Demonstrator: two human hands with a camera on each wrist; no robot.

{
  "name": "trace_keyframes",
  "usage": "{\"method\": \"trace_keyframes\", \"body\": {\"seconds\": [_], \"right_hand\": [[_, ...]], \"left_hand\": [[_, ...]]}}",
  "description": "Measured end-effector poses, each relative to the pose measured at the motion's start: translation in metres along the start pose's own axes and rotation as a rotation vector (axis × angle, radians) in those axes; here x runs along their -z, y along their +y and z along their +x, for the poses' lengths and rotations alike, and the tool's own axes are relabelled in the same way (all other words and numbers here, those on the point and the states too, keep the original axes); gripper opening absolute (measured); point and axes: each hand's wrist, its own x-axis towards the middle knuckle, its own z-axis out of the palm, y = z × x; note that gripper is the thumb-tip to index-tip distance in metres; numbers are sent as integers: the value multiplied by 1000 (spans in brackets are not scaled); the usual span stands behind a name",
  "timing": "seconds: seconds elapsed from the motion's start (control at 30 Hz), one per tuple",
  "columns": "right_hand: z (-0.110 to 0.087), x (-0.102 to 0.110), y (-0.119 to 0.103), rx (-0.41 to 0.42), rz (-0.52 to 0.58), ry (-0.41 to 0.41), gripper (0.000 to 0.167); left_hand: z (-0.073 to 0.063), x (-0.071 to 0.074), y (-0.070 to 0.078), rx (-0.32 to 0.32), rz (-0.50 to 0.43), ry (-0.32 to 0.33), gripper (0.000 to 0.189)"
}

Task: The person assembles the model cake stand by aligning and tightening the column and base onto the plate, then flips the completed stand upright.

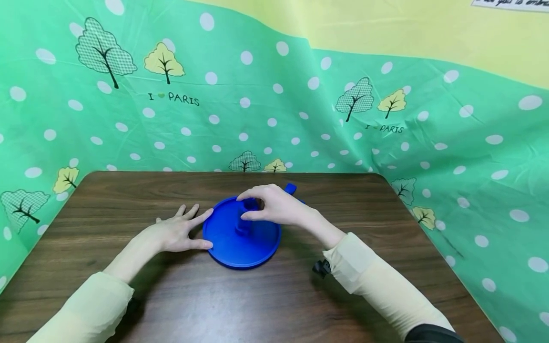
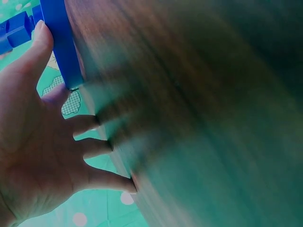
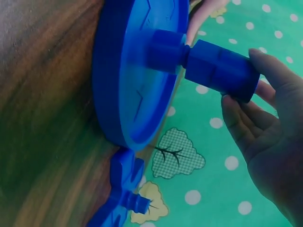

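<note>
Head view: a green cloth backdrop [image 1: 257, 109], patterned with white dots and trees beneath a yellow band, hangs behind a dark brown wood-grain table [image 1: 266, 309]. Two pale cream sleeves, the left [image 1: 86, 305] and the right [image 1: 381, 286], reach in over it. Near the table's middle lies a round, shallow, blue plastic-looking disc [image 1: 261, 245] with a raised rim, flat on the wood between the two hands. At its left edge the left hand [image 1: 177, 233] is spread wide, thumb and index finger touching the rim, the other fingertips on the tabletop. Above the disc, the right hand [image 1: 276, 205] pinches the upper end of a blue hexagonal block [image 3: 220, 70] between thumb and fingers. From the right wrist, this block stands away from the disc's face, just over a shorter blue hexagonal stub [image 3: 163, 51] at the centre; a narrow neck shows between them, and whether they are one piece I cannot tell. Just beside the rim rests a blue angular part [image 3: 120, 175] bearing a short stepped peg [image 3: 138, 203], mostly hidden behind the right hand from above.
</note>
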Motion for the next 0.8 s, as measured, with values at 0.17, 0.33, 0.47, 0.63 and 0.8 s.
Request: {"method": "trace_keyframes", "body": {"seconds": [0.17, 0.33, 0.47, 0.63, 0.8], "right_hand": [[1, -7, -2, -37, 60, 6, 48], [-1, -11, 3, -39, 108, 19, 49], [-6, -12, 8, -32, 168, 1, 52], [-9, -12, 12, -42, 235, -24, 54], [-9, -14, 13, -46, 248, 7, 53]], "left_hand": [[0, -1, -3, 11, -2, 3, 98], [0, -2, -3, 7, -3, 7, 98], [-1, -1, -1, 9, -4, 2, 98], [0, 0, -1, 14, 1, -6, 98], [1, 0, -1, 13, -3, -10, 98]]}}
